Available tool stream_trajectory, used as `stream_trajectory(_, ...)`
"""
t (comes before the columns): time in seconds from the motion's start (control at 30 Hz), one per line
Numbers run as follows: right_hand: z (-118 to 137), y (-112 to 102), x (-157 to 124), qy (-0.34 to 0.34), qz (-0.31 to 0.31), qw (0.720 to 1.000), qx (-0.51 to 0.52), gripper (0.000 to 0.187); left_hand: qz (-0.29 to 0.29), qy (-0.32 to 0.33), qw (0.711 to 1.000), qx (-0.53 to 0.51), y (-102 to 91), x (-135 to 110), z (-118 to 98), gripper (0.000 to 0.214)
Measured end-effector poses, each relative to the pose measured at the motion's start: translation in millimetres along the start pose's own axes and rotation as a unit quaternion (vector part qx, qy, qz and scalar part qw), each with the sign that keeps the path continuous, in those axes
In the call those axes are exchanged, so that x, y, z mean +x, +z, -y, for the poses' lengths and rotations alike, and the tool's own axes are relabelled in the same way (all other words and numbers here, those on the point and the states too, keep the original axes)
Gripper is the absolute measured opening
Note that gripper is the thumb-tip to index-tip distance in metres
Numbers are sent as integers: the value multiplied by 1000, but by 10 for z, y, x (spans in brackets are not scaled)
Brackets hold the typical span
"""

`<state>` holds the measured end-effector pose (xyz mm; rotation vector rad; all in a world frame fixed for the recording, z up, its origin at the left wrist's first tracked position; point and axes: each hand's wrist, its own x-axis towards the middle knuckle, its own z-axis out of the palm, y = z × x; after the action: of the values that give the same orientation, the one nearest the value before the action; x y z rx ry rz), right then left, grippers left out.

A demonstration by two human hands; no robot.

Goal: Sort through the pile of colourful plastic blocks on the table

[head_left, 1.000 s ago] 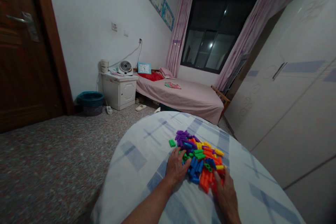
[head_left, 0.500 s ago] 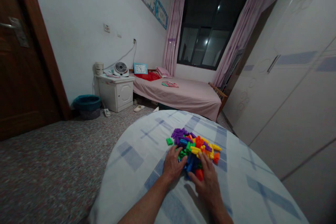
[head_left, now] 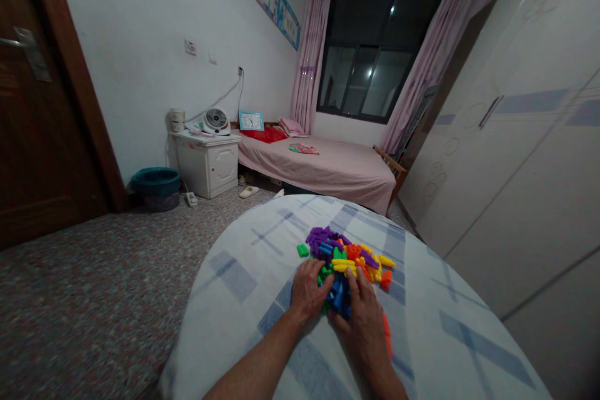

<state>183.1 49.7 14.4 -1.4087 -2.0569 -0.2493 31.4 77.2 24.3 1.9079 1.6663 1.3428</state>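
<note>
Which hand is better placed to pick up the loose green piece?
Probably the left hand: the loose green piece lies just beyond it, on the same side of the plastic pile, while the right hand sits across the pile.

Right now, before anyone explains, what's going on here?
A person's left hand and right hand are pressed into a heap of colourful plastic tube pieces, closing around the blue ones. The heap lies on a white, blue-checked quilt. One green piece sits just off the heap's edge, and orange pieces lie beside the right hand.
</note>
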Motion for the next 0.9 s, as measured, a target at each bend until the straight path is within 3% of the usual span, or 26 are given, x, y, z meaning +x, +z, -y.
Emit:
stream_trajectory(0.23,-148,1,-16,4,-15,1000,14,69,5,5,1000,-13,1,1,25,31)
stream_trajectory(0.5,-179,-49,1,55,-37,996,60,50,8,13,1000,-12,24,-4,58,31)
stream_trajectory(0.9,-357,86,-44,88,-69,991,77,43,6,13,1000,-8,44,-13,83,28)
